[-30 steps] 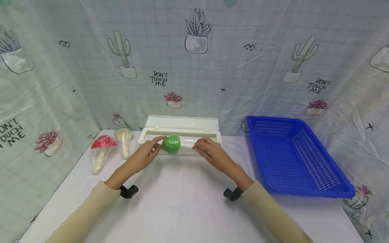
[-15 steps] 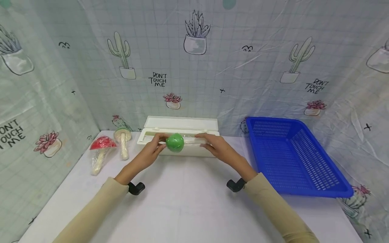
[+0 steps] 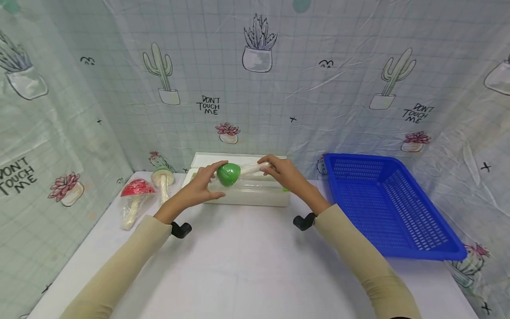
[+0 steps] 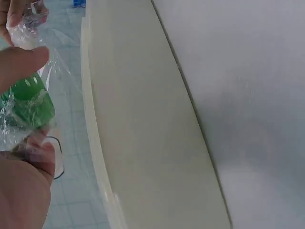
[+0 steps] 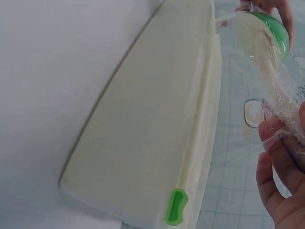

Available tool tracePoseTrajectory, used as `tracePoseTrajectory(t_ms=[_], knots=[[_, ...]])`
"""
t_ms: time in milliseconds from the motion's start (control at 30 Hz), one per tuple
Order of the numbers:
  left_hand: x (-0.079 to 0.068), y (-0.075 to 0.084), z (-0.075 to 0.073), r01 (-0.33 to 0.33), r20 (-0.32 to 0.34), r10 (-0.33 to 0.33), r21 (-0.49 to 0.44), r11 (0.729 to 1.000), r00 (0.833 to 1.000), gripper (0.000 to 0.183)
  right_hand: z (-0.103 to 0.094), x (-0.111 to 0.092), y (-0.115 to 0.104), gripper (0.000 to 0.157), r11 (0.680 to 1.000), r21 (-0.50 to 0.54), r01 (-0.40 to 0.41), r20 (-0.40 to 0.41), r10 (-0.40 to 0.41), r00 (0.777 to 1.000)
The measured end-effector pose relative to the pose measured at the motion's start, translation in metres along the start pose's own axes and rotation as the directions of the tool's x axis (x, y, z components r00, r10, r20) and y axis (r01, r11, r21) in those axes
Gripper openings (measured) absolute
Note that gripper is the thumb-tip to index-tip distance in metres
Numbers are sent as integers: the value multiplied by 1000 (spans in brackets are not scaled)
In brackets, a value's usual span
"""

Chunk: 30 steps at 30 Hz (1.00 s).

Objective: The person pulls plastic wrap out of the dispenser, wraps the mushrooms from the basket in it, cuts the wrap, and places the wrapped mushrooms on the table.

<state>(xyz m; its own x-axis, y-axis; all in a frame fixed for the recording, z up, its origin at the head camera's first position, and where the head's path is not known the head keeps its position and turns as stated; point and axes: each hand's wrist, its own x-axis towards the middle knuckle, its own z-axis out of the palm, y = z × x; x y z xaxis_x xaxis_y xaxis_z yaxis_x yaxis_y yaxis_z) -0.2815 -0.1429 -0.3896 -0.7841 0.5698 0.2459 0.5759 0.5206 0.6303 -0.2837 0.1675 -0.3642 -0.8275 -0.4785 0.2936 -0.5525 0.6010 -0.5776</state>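
A toy mushroom with a green cap (image 3: 229, 174) and pale stem (image 5: 265, 62), partly wrapped in clear cling film (image 4: 59, 59), is raised over a white cling film dispenser (image 3: 247, 197). My right hand (image 3: 284, 173) grips the stem end through the film. At the cap's left side, my left hand (image 3: 195, 188) touches the film with its fingers, its thumb stretched out below the cap. In the left wrist view, that thumb overlaps the green cap. The dispenser's lid (image 3: 207, 158) stands up behind, and a green slider (image 5: 177, 207) sits at its right end.
At the left on the white table (image 3: 239, 266) lie a film-wrapped red-capped mushroom (image 3: 135, 195) and a pale mushroom (image 3: 164, 181) with a green cap edge. A blue perforated basket (image 3: 390, 204) stands at the right. Printed cloth (image 3: 255, 102) hangs behind.
The mushroom has been lifted off the dispenser front, its stem tilting upward to the right. My right hand has risen with it; my left thumb has spread away from the cap.
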Motion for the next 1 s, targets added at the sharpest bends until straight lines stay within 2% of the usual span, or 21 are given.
tracePoseTrajectory(t_ms=[67, 167, 400, 567, 767, 1000], knots=[[8, 0, 1, -2, 4, 2, 57, 998, 1000, 92, -2, 5, 2, 30, 1000, 16, -12, -4, 12, 1000], [20, 0, 1, 2, 15, -4, 125, 992, 1000, 88, -4, 12, 5, 30, 998, 40, -42, -15, 43, 999], [40, -7, -16, 96, 59, -106, 150, 984, 993, 77, -6, 24, 7, 29, 991, 91, -100, -28, 103, 994], [47, -9, -27, 81, 73, -92, 151, 985, 993, 75, -10, 29, 4, 30, 990, 89, -111, -23, 113, 993], [53, 0, -38, 73, 73, -85, 156, 985, 994, 76, -17, 32, 3, 29, 992, 66, -106, -26, 108, 994], [56, 7, -47, 69, 88, -81, 140, 988, 993, 76, -26, 34, -2, 30, 990, 90, -105, -26, 108, 994]])
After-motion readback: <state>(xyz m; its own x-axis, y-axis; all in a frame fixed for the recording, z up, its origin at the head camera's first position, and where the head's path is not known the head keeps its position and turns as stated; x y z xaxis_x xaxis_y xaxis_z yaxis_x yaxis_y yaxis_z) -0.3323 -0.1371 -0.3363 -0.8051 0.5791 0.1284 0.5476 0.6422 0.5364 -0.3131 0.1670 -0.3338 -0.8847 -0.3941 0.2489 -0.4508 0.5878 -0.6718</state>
